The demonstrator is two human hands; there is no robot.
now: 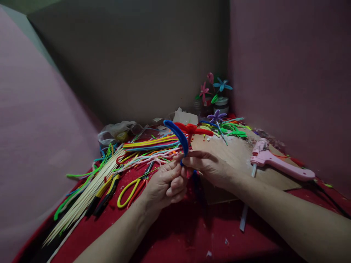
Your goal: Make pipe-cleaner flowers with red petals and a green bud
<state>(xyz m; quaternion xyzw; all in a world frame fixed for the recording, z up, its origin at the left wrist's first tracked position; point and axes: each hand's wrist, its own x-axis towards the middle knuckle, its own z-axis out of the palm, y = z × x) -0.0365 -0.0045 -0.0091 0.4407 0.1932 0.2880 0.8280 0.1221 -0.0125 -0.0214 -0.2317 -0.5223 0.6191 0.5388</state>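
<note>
A blue fuzzy pipe cleaner point(177, 133), bent into a long curved loop, rises from between my two hands. My left hand point(168, 182) is closed around its lower end, fingers curled. From the other side, my right hand point(210, 168) pinches the same blue pipe cleaner near its base with thumb and forefinger. Just behind the fingers stands a red pipe cleaner flower point(191, 129) with spread petals; whether a hand holds its stem is hidden. More blue fuzz point(195, 182) hangs below my right hand.
Wooden sticks point(87, 191), pliers point(105, 193), yellow-handled scissors point(128, 190) and coloured pipe cleaners point(150, 143) lie at left. A pink glue gun point(282, 163) rests on a brown board point(230, 157) at right. Finished flowers point(222, 84) stand in jars at the back, near the walls.
</note>
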